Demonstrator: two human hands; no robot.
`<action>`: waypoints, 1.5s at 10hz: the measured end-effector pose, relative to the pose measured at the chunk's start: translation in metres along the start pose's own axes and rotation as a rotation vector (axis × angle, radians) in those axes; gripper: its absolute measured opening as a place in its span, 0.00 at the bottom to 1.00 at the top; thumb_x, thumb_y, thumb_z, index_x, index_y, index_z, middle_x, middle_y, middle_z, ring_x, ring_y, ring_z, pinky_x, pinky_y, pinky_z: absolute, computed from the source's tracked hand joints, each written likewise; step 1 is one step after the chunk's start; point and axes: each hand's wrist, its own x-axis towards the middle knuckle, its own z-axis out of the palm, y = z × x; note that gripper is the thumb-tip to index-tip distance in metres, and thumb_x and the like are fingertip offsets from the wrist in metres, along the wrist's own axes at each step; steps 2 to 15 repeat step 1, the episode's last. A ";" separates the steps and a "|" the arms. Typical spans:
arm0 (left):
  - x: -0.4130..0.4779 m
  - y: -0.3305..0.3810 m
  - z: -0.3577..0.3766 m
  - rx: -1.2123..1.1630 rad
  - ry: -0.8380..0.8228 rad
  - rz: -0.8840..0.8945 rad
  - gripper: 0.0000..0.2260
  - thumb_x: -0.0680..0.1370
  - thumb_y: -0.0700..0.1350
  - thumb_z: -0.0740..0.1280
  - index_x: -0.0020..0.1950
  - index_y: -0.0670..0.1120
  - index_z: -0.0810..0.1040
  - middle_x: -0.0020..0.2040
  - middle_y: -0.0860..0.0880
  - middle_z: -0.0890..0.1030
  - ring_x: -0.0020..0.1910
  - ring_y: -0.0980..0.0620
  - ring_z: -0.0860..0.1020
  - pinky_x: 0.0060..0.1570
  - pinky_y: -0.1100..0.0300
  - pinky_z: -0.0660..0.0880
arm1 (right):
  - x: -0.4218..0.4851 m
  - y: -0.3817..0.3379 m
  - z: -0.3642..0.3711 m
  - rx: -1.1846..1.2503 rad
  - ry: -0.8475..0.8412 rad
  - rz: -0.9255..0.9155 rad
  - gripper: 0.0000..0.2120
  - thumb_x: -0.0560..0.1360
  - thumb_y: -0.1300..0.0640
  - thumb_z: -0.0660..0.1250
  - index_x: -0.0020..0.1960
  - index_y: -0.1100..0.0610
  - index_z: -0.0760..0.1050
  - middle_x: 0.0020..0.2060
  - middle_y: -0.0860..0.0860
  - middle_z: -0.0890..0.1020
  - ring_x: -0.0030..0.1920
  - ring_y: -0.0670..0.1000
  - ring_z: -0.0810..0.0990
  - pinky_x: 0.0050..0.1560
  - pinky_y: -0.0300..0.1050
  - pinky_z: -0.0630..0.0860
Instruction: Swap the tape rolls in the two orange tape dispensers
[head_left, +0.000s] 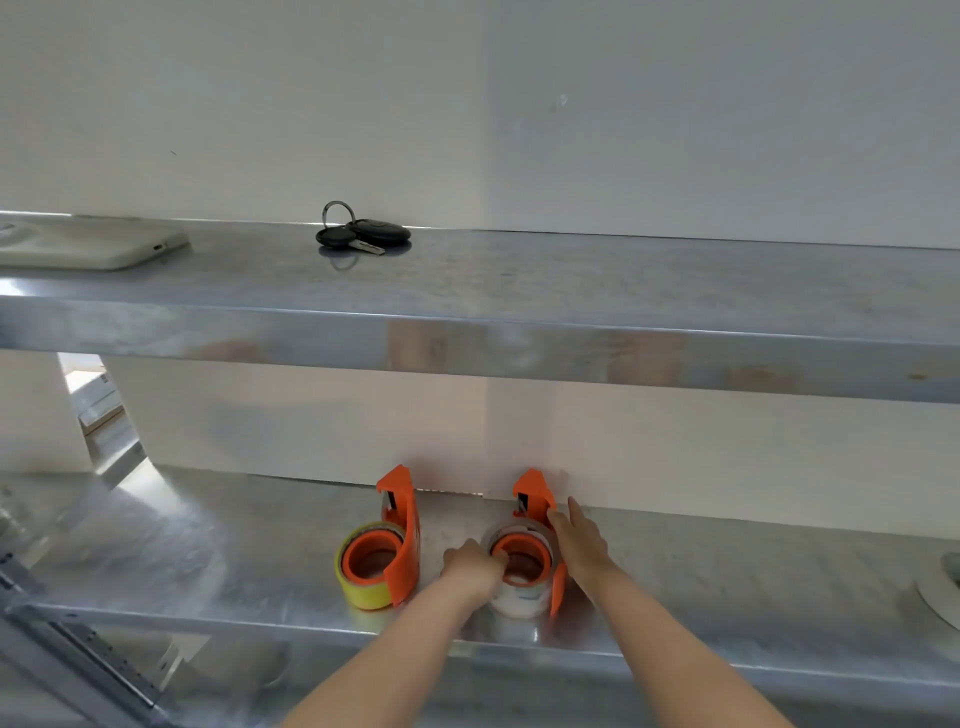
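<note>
Galvanized metal shelving fills my view, two shelves set against a white wall. On the lower shelf (208, 545) stand the two orange tape dispensers, side by side and a little apart. Left dispenser (402, 535) holds a yellow tape roll (363, 587) on its orange hub. Right dispenser (540, 506) holds a clear tape roll (519, 597) (whitish where it catches the light), seated around its own orange hub.

My left hand (470, 569) is at the near left side of the clear roll, fingers curled together against its rim and reaching toward the hub's opening. My right hand (579, 540) lies flat along the right dispenser's outer side, fingers extended and close together, pressing the orange body rather than wrapped around it.

Up on the upper shelf (571, 280) rest a bunch of black keys (363, 236) and, well to the left, a white phone (88, 244).
</note>
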 end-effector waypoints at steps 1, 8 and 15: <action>-0.010 0.019 -0.010 -0.040 -0.039 0.090 0.32 0.77 0.54 0.63 0.75 0.41 0.56 0.74 0.42 0.63 0.71 0.44 0.67 0.66 0.59 0.66 | -0.010 -0.010 -0.009 0.039 -0.001 -0.026 0.29 0.78 0.45 0.55 0.75 0.52 0.52 0.74 0.56 0.59 0.74 0.59 0.56 0.73 0.54 0.54; -0.010 0.019 -0.010 -0.040 -0.039 0.090 0.32 0.77 0.54 0.63 0.75 0.41 0.56 0.74 0.42 0.63 0.71 0.44 0.67 0.66 0.59 0.66 | -0.010 -0.010 -0.009 0.039 -0.001 -0.026 0.29 0.78 0.45 0.55 0.75 0.52 0.52 0.74 0.56 0.59 0.74 0.59 0.56 0.73 0.54 0.54; -0.010 0.019 -0.010 -0.040 -0.039 0.090 0.32 0.77 0.54 0.63 0.75 0.41 0.56 0.74 0.42 0.63 0.71 0.44 0.67 0.66 0.59 0.66 | -0.010 -0.010 -0.009 0.039 -0.001 -0.026 0.29 0.78 0.45 0.55 0.75 0.52 0.52 0.74 0.56 0.59 0.74 0.59 0.56 0.73 0.54 0.54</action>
